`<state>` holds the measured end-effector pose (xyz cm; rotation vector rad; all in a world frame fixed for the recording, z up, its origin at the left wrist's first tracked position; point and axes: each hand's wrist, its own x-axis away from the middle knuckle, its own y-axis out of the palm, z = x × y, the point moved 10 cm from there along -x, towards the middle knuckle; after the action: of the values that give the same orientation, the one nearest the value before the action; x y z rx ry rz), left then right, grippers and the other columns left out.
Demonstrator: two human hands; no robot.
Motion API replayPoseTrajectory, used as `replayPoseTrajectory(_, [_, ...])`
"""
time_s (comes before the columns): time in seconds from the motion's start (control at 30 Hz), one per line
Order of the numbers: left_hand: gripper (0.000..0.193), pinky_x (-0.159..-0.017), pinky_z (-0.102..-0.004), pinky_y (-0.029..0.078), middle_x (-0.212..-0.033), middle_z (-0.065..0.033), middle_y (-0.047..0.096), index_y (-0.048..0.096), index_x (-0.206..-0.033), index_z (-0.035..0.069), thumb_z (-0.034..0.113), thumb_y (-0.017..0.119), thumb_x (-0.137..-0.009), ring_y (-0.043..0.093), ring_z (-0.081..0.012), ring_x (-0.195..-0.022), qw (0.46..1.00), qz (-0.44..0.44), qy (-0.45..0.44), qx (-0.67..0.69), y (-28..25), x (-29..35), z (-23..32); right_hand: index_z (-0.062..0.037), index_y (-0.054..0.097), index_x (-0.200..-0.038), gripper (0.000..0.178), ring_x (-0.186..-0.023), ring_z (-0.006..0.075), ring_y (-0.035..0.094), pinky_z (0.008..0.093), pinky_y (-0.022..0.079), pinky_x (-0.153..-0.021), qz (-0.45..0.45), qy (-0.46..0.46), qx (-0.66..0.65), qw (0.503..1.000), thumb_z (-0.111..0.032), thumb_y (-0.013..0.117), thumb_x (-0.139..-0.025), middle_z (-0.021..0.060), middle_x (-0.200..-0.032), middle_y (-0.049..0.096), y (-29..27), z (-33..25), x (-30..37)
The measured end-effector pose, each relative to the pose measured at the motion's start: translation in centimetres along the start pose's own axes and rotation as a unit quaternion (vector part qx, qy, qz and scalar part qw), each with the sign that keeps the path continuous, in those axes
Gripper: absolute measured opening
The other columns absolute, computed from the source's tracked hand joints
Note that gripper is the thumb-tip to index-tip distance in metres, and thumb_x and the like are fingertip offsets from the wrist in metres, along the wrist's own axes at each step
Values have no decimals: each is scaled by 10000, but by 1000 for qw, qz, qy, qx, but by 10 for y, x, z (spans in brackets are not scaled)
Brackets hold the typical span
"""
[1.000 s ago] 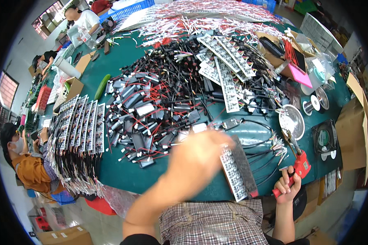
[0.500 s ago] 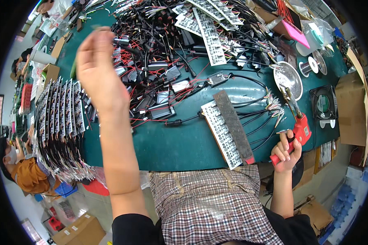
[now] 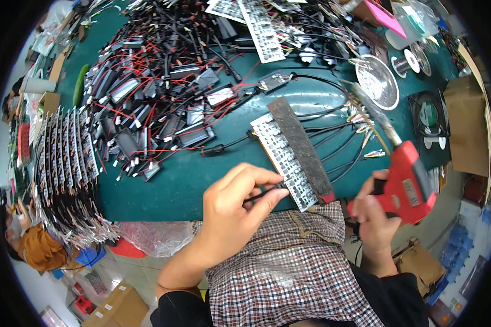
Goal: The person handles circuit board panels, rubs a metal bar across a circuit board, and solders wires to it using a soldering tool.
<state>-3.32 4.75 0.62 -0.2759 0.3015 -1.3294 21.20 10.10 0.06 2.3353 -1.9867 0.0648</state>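
My left hand (image 3: pixel 232 204) pinches a black cable (image 3: pixel 263 194) between thumb and fingers, its end at the near left edge of a white circuit board (image 3: pixel 285 165). A dark, worn bar (image 3: pixel 300 150) with a red end lies along the board. Several black cables (image 3: pixel 343 143) with stripped, light-coloured ends fan out on the bar's right side. In my right hand (image 3: pixel 373 215) is a red soldering gun (image 3: pixel 410 185), wrapped by the fingers at its handle. Its metal barrel points up and away, with a thin strand of wire beside it; the tip is blurred.
A large heap of black cased parts (image 3: pixel 142 98) with red wires covers the far left of the green table (image 3: pixel 169 201). Behind the gun are a silvery bowl (image 3: pixel 377 82), a solder spool (image 3: pixel 406 64) and a black fan (image 3: pixel 428 117). Stacked circuit boards (image 3: pixel 65 158) stand at left, near another person (image 3: pixel 41 248).
My left hand has come down from over the heap to the board's edge and holds a cable there. The soldering gun has tilted and shifted slightly right and nearer.
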Motion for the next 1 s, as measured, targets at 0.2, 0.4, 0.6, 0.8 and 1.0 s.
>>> replayPoseTrajectory(0.2, [190,-567,-221,484,-843,-69,661,683,-941,3,40,789,-787,624,-102,-669,998,1,-22,53,15,14,-8,-17,364,-1370,581,-942,135,625,273,525,-778,-149,1,59,987,62,651,-871,83,-1079,553,62,8,13])
replayPoseTrajectory(0.4, [189,-594,-238,519,-856,-83,668,679,-947,-7,25,783,-793,644,-107,-695,996,-32,-25,75,24,25,-7,4,374,-1365,575,-923,119,627,253,522,-747,-160,17,31,986,66,651,-866,81,-1056,569,78,17,15])
replayPoseTrajectory(0.6, [242,-562,-267,503,-816,-86,663,692,-910,10,26,819,-705,637,-172,-653,989,-32,126,-71,25,34,23,14,400,-1341,547,-867,88,608,220,490,-713,-156,49,47,985,68,656,-862,48,-923,583,75,25,20])
replayPoseTrajectory(0.8, [247,-541,-281,497,-778,-92,653,686,-917,8,4,811,-704,621,-184,-628,959,-29,215,-182,29,47,40,-1,375,-1334,569,-830,77,600,205,483,-693,-163,22,57,985,102,656,-851,57,-947,555,76,19,22])
replayPoseTrajectory(1.0, [220,-586,-211,487,-850,-71,647,673,-972,-4,24,794,-790,618,-93,-680,988,76,9,138,23,49,-9,-22,271,-1375,624,-843,103,616,224,507,-725,-154,2,9,988,110,622,-876,81,-1038,515,85,10,22])
